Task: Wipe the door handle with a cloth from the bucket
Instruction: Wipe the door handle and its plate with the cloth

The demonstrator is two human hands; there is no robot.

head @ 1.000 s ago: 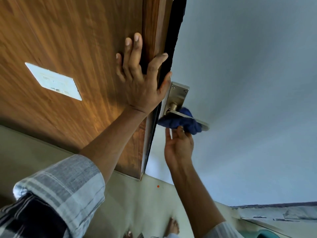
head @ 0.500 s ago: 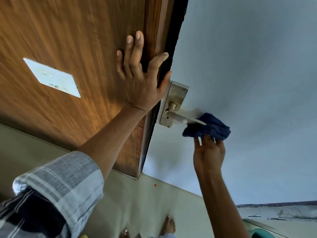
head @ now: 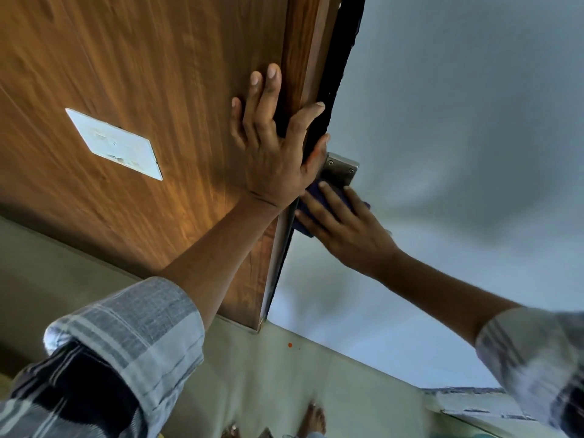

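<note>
My left hand (head: pixel 275 153) lies flat, fingers spread, on the brown wooden door (head: pixel 142 90) near its edge, the thumb hooked around the edge. Just right of it, only the top of the metal door handle plate (head: pixel 343 169) shows on the grey side of the door. My right hand (head: pixel 344 226) presses a dark blue cloth (head: pixel 328 200) over the handle. The lever is hidden under the cloth and hand. No bucket is in sight.
A white rectangular plate (head: pixel 113 143) is fixed on the wooden face at left. Pale floor (head: pixel 284 390) lies below, with bare feet (head: pixel 313 422) at the bottom. A grey surface (head: pixel 474 121) fills the right side.
My right hand has swept the cloth from the lever's outer end back left, onto the lower plate, and now covers the lever from above. My left hand has stayed on the door.
</note>
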